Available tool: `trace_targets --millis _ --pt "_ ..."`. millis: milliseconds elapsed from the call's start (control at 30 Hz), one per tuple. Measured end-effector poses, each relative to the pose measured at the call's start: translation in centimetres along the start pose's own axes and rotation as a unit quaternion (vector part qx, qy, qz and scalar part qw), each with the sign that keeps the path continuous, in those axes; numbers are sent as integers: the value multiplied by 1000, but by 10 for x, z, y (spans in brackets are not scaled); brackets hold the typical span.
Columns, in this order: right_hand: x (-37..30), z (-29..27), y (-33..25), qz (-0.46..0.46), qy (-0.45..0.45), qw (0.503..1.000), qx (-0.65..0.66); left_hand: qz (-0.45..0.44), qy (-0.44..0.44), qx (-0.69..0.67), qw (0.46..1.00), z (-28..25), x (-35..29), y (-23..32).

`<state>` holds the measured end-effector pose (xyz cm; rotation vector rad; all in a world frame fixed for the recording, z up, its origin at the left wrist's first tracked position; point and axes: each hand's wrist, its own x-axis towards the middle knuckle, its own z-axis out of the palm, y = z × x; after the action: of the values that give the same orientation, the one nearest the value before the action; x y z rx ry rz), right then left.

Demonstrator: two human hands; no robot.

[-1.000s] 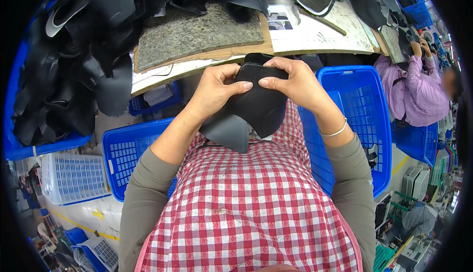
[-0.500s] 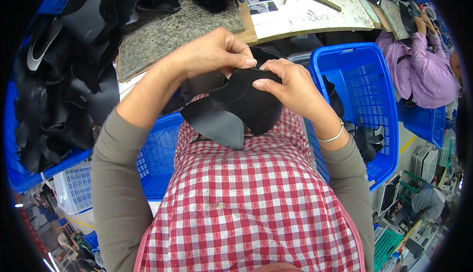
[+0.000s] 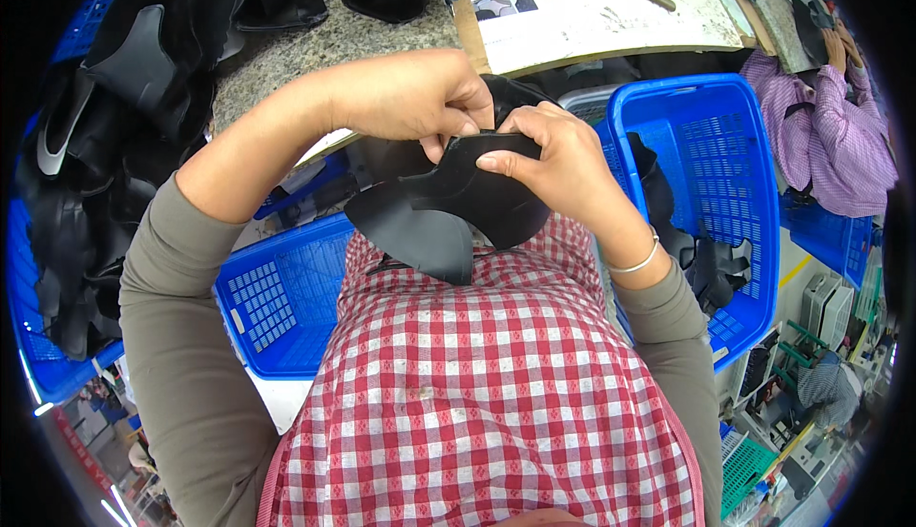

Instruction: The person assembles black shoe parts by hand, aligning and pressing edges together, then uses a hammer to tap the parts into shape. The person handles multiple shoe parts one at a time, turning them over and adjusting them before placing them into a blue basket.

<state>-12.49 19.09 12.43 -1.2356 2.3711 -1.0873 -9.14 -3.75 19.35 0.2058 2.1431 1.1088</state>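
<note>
A black shoe upper (image 3: pixel 487 205), matt on one face with smooth leather flaps, hangs over my lap. Its upper edge is pinched between the thumb and fingers of my right hand (image 3: pixel 563 157), thumb lying on the matt face. My left hand (image 3: pixel 441 100) is closed too, thumb and fingertips gripping the same edge just left of the right hand. What lies behind the upper is partly hidden by it and by my fingers.
A stone slab (image 3: pixel 286 62) and a white board (image 3: pixel 611 14) top the bench ahead. Black uppers (image 3: pixel 124 98) are heaped at the left. Blue baskets stand left (image 3: pixel 305 284) and right (image 3: pixel 759 193) of my lap. A person in a checked purple shirt (image 3: pixel 844 145) works at far right.
My left elbow has swung outward to the left, and the left hand's fingers have curled in more at the edge. The view has shifted slightly; both hands still hold the shoe upper.
</note>
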Motion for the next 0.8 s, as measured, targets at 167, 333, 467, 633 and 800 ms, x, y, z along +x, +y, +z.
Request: trace_targets --millis 167,333,467,633,800 --pt "-5 10 0 -60 54 996 -35 -61 20 -36 997 9 5 -3" --pt "-14 18 0 -105 87 989 -62 -120 16 -109 987 17 15 -14" --pt "-21 23 -1 -149 111 981 -52 -124 20 -9 992 31 19 -15" --pt "-24 18 1 -142 110 982 -51 56 124 243 961 42 17 -13" --pt "-21 12 4 -104 104 988 -53 12 57 -88 994 26 9 -24"
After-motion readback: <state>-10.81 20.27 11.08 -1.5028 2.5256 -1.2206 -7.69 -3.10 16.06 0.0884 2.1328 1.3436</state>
